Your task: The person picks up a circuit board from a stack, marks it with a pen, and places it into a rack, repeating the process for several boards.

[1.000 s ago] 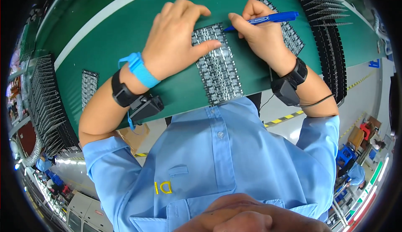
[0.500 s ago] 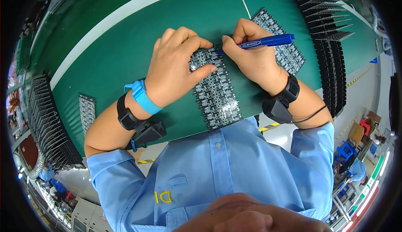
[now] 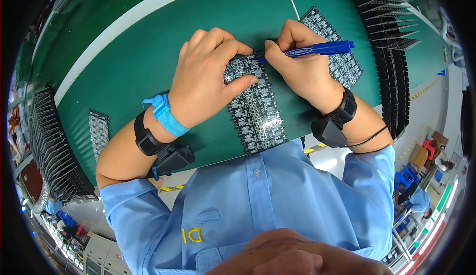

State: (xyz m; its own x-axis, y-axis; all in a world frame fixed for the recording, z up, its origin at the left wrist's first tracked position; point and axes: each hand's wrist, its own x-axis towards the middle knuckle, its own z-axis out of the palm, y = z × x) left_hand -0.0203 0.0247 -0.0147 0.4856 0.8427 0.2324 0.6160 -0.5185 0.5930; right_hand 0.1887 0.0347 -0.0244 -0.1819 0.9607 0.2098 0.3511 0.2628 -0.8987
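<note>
While the tip of the blue marker pen (image 3: 317, 50) rests at the far end of the black circuit board panel (image 3: 255, 105), that panel lies lengthwise on the green work mat (image 3: 129, 66), running from the person's chest out toward the middle of the bench. Judging from where the tip sits, the marking is at the panel's far rows; the near rows, toward the blue shirt (image 3: 258, 200), lie uncovered, and whether they carry ink already cannot be told at this size. The right hand (image 3: 302, 66) is curled closed around the pen in a writing grip, the barrel pointing out to the right. The left hand (image 3: 206, 76) lies flat and half spread on the panel's far left part, fingers bent down and thumb pressed to the board, steadying it rather than gripping anything. A second panel (image 3: 337, 52) of the same kind lies just beyond the right hand, partly hidden by it, and a third, smaller strip (image 3: 99, 132) lies well apart at the left; whether either is finished cannot be read. Slotted black racks stand at both sides, the right rack (image 3: 391, 52) and the left rack (image 3: 52, 146), each filled with boards on edge. Both wrists wear black bands, and the left also carries a blue wrist strap (image 3: 166, 117).
</note>
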